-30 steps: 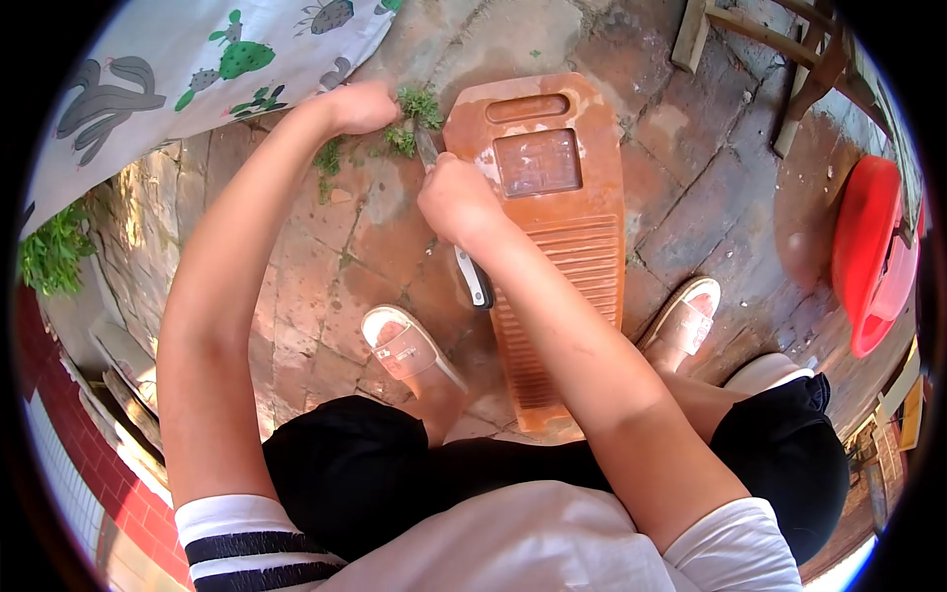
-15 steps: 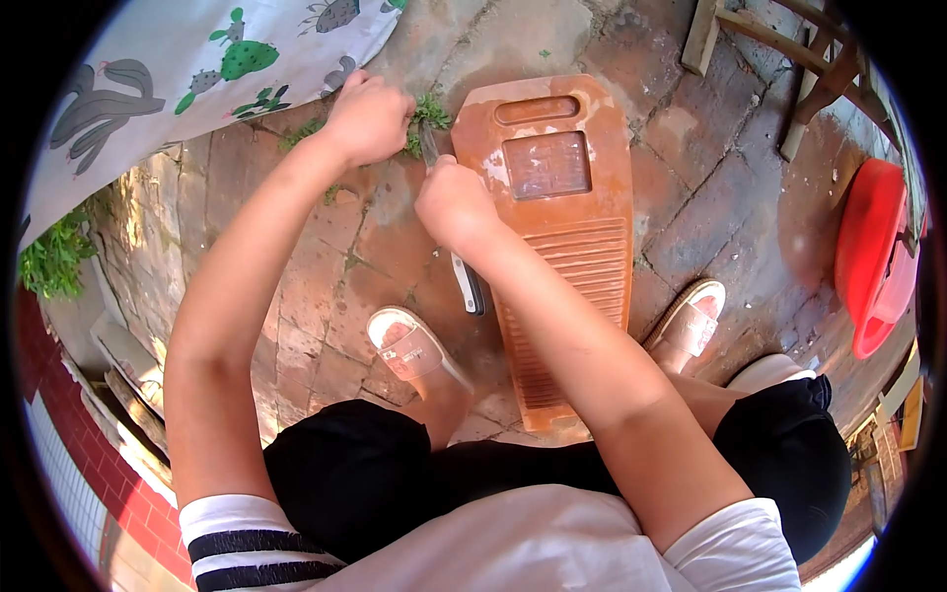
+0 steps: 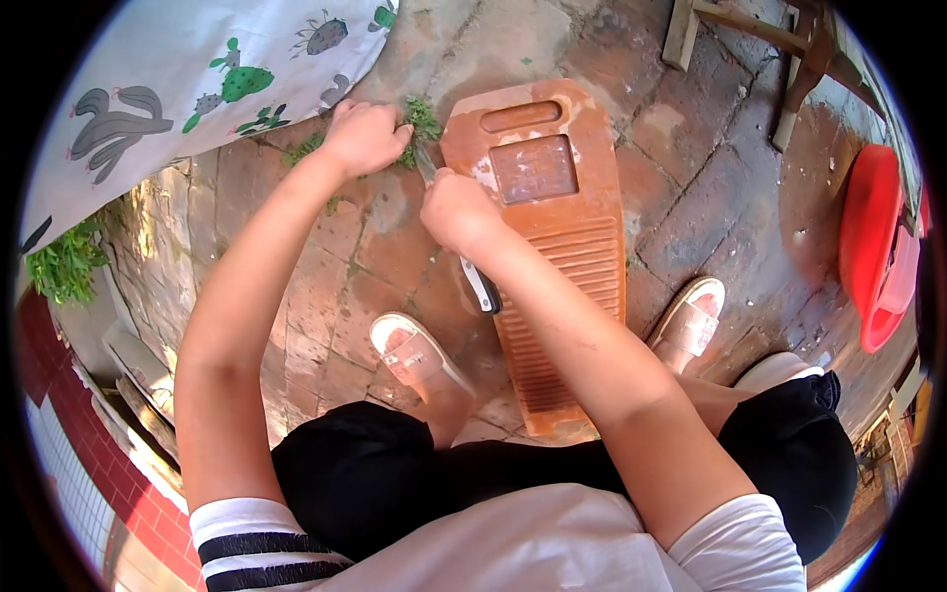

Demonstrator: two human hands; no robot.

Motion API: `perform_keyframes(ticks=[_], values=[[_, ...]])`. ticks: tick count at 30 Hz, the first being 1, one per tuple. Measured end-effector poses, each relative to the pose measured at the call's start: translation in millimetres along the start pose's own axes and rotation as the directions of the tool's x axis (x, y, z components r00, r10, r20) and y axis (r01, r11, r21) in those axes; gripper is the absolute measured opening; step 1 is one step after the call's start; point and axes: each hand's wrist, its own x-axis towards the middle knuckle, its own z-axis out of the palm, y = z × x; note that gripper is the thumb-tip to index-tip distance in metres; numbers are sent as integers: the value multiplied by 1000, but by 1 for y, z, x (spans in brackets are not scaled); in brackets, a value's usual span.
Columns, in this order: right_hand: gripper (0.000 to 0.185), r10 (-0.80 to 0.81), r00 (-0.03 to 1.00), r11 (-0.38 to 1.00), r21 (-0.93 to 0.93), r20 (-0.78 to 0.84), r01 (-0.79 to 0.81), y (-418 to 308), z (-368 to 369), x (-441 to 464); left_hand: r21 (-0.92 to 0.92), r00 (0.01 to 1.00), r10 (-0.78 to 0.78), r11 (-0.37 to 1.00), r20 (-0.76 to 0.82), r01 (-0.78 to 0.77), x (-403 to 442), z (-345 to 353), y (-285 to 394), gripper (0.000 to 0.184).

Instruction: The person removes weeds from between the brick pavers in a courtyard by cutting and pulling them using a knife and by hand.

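Note:
My right hand is closed around a knife; its black-and-white handle sticks out below the fist, and the narrow blade points up toward a tuft of green weeds. My left hand is just left of that tuft, back upward, with the thumb apart from the loosely bent fingers. Its fingertips are partly hidden near the hem of a cactus-print cloth, and nothing shows in them. Beside my right hand lies a brown washboard on the paving, partly covered by my right forearm.
Brick paving surrounds my two sandalled feet. Wooden furniture legs stand at upper right, above a red basin tipped on its side. More green plants grow at the left edge, and small weeds show below the cloth.
The view has shifted slightly. My left hand has drawn a little down from the cloth hem, its thumb now more apart. The knife stays in my right hand by the weeds.

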Motion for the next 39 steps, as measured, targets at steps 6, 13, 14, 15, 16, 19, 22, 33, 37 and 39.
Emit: perform_keyframes(ticks=[6,13,14,15,16,19,22,33,37,39], values=[[23,47,999,995,91,-1,-46,-9,-7,-13,23,999,-34,999,8,34,7,-6,16,19],[25,43,998,982,188,-37,-36,-6,1,-14,25,916,279,958,-289,-285,2,11,-4,12],[25,57,997,984,173,-46,-48,-9,-1,-14,16,890,319,943,-326,-332,0,14,-9,11],[24,50,997,989,141,-51,-42,-11,-3,-14,4,874,336,934,-350,-358,-2,17,-12,11],[23,42,997,993,109,-57,-35,-13,-6,-12,-6,857,354,923,-375,-384,-5,20,-16,10],[22,23,998,998,63,-58,-19,-17,-10,-4,12,798,407,893,-445,-449,-6,25,-21,12],[26,34,999,999,30,-42,-33,-17,-3,-2,52,777,426,889,-463,-456,-8,29,-24,14],[19,208,928,978,-80,308,-193,-60,-36,5,-99,809,372,882,-455,-461,-3,25,-27,13],[22,87,748,877,-406,657,255,-70,-76,39,-171,901,344,903,-263,-395,8,8,-30,11],[24,354,765,898,-423,537,-118,-88,-86,57,-152,925,350,916,-145,-371,22,4,-36,12]])
